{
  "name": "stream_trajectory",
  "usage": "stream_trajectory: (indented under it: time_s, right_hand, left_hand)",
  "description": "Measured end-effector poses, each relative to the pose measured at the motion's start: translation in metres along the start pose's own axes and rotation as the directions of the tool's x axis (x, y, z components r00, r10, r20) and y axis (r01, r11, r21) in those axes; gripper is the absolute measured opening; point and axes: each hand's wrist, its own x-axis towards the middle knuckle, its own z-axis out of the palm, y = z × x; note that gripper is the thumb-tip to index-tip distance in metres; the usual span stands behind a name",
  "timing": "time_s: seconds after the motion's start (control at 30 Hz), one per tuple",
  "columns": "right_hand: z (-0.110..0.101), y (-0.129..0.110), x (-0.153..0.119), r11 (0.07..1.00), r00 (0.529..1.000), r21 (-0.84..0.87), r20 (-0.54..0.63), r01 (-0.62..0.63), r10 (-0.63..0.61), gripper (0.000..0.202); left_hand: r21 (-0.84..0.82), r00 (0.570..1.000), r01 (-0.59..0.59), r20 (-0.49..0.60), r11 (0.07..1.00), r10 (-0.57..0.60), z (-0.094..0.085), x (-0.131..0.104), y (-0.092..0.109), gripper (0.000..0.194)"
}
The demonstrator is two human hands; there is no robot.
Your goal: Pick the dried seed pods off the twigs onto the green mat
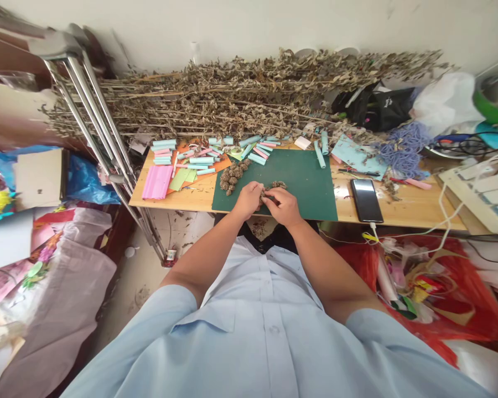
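My left hand (249, 200) and my right hand (283, 205) meet at the front edge of a green mat (311, 182). Between them the fingers of both pinch a small piece of dried brown plant, mostly hidden by the fingertips. Just left of my left hand lies a pile of brown, ball-like dried clusters (231, 176) on the mat. A smaller dried bit (279, 184) rests beyond my right hand.
Dried stalks (232, 99) run along the back of the wooden table (423, 204). Rolled paper tubes (201, 160) and pink paper (156, 182) lie left, a phone (366, 200) and power strip (477, 196) right. A metal crutch (103, 127) leans at left.
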Motion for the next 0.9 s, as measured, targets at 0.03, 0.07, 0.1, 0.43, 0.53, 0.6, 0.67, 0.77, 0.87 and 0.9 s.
stream_trajectory:
  time_s: [0.03, 0.07, 0.1, 0.43, 0.53, 0.6, 0.67, 0.77, 0.87, 0.9]
  right_hand:
    - [0.0003, 0.0002, 0.0, 1.0, 1.0, -0.01, 0.003, 0.011, -0.011, 0.022]
    - [0.0006, 0.0005, 0.0, 1.0, 1.0, -0.02, 0.007, 0.017, -0.017, 0.021]
    - [0.0009, 0.0008, 0.0002, 0.999, 1.0, -0.029, 0.008, 0.02, -0.02, 0.02]
    - [0.0009, 0.0008, 0.0011, 0.997, 0.999, -0.069, -0.036, -0.042, 0.04, 0.017]
    - [-0.0012, 0.0, 0.0022, 0.995, 0.994, 0.012, -0.028, -0.102, 0.102, 0.016]
    - [-0.0027, 0.0003, 0.0031, 0.985, 0.986, 0.069, -0.033, -0.158, 0.16, 0.015]
    - [-0.0039, 0.0012, 0.0036, 0.967, 0.97, 0.115, -0.051, -0.229, 0.236, 0.015]
    - [-0.0043, 0.0027, 0.0035, 0.935, 0.945, 0.18, -0.059, -0.307, 0.321, 0.019]
    - [-0.0039, 0.0037, 0.0034, 0.931, 0.941, 0.187, -0.069, -0.314, 0.331, 0.021]
    - [-0.0038, 0.0038, 0.0035, 0.936, 0.943, 0.172, -0.08, -0.306, 0.323, 0.022]
  left_hand:
    - [0.046, 1.0, -0.02, -0.014, 0.999, 0.021, 0.0007, -0.0003, -0.0005, 0.022]
    - [0.092, 0.999, -0.039, -0.026, 0.995, 0.041, 0.0013, -0.0008, -0.0006, 0.021]
    - [0.136, 0.998, -0.055, -0.034, 0.989, 0.06, 0.0017, -0.0014, -0.0004, 0.021]
    - [0.409, 0.953, -0.285, 0.027, 0.867, 0.301, 0.0049, -0.0035, 0.003, 0.023]
    - [0.325, 0.98, -0.198, 0.057, 0.925, 0.19, 0.0037, -0.0038, 0.0039, 0.024]
    - [0.221, 0.996, -0.085, 0.049, 0.972, 0.076, 0.0023, -0.0037, 0.0046, 0.02]
    - [0.104, 0.999, -0.002, 0.039, 0.995, -0.002, 0.0009, -0.0033, 0.005, 0.017]
    - [-0.007, 0.998, 0.031, 0.055, 1.0, -0.03, -0.0002, -0.0028, 0.0055, 0.021]
    - [-0.047, 0.996, 0.049, 0.072, 0.998, -0.045, -0.0003, -0.0033, 0.0067, 0.031]
    - [-0.05, 0.996, 0.054, 0.076, 0.997, -0.051, -0.0003, -0.0036, 0.0072, 0.035]
